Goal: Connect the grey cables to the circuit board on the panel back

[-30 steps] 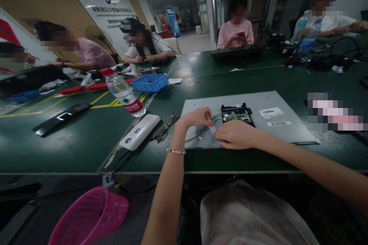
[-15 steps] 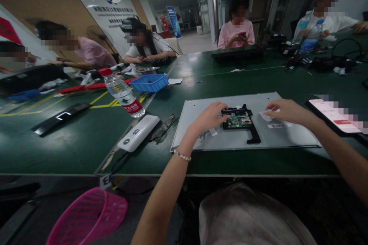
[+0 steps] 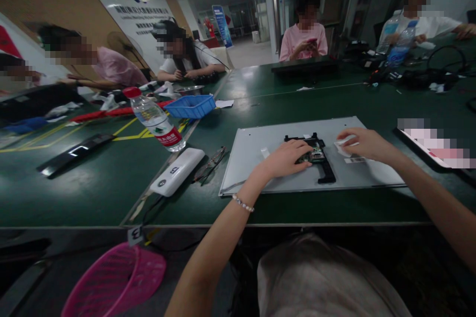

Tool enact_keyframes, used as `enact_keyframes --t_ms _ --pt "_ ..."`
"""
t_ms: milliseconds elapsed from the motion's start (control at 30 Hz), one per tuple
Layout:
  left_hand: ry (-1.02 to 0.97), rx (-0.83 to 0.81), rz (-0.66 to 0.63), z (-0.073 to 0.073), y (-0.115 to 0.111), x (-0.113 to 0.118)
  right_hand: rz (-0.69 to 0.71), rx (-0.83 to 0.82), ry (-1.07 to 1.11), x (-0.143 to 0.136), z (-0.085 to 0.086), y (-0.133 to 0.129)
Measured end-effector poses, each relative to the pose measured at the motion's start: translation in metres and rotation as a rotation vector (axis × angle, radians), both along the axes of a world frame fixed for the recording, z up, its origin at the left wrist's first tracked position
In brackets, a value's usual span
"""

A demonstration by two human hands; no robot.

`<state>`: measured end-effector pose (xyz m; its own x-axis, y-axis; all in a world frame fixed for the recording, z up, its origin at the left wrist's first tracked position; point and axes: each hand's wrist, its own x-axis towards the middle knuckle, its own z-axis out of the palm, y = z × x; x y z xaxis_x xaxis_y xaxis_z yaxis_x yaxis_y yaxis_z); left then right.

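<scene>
A green circuit board (image 3: 317,154) in a black plastic frame (image 3: 327,171) lies on a flat grey panel (image 3: 256,144) in front of me. My left hand (image 3: 289,158) rests over the left part of the board, fingers stretched out and slightly apart, covering much of it. To the right of the frame, my right hand (image 3: 357,141) pinches a small white piece (image 3: 339,148), perhaps paper or film, just above the panel. Below that hand a white label (image 3: 355,160) sticks to the panel.
Left of the panel are glasses (image 3: 210,164), a white power bank (image 3: 177,172), a water bottle (image 3: 158,124) and a blue tray (image 3: 193,107). A phone (image 3: 427,146) lies to the right. Below the table edge stands a pink basket (image 3: 148,270). Several people sit around the table.
My left hand has moved right, from the frame's left edge onto the board. My right hand keeps the white piece and has shifted slightly left.
</scene>
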<state>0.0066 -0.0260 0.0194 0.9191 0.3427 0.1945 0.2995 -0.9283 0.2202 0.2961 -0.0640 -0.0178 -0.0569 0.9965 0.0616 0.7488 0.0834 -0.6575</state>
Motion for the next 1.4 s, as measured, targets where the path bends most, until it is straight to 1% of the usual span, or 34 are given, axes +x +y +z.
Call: enact_keyframes --t_ms 67,167,333,400,600,700,800,867,900,967,1033,1100,1233,1400 --pt "0.005 0.0 0.001 0.0 0.0 0.0 0.004 -0.01 0.018 0.001 -0.002 0.0" --pt "0.007 -0.003 0.0 0.0 0.0 0.001 0.047 -0.019 0.063 -0.001 -0.001 -0.002" --pt "-0.018 -0.021 -0.003 0.0 0.0 0.001 0.131 -0.017 0.33 -0.013 0.009 -0.004" --pt "-0.014 -0.024 -0.006 0.001 0.0 0.001 0.178 0.002 0.382 -0.02 0.012 -0.003" --pt "0.007 -0.029 0.002 0.001 0.0 0.002 0.23 0.05 0.373 -0.04 0.009 -0.002" --pt "0.0 -0.023 -0.007 0.002 0.0 0.002 0.27 0.062 0.404 -0.045 0.011 -0.005" --pt "-0.017 -0.019 -0.018 0.001 0.001 0.002 0.249 0.11 0.418 -0.043 0.017 -0.009" --pt "-0.018 -0.018 -0.016 0.001 0.001 0.002 0.211 0.135 0.378 -0.04 0.02 -0.011" --pt "-0.017 -0.017 -0.013 0.001 0.0 0.002 0.193 0.128 0.35 -0.039 0.021 -0.012" --pt "-0.017 -0.016 -0.01 0.002 0.0 0.002 0.186 0.06 0.317 -0.038 0.021 -0.014" --pt "-0.015 -0.015 -0.006 0.002 -0.001 0.002 0.21 -0.04 0.325 -0.04 0.019 -0.014" --pt "-0.008 -0.017 0.0 0.002 -0.001 0.002 0.248 -0.095 0.355 -0.044 0.017 -0.015" --pt "0.004 -0.017 0.002 0.003 -0.001 0.003 0.284 -0.085 0.386 -0.052 0.017 -0.016" --pt "0.001 -0.003 -0.017 0.002 0.0 0.002 0.266 -0.107 0.376 -0.051 0.018 -0.019"
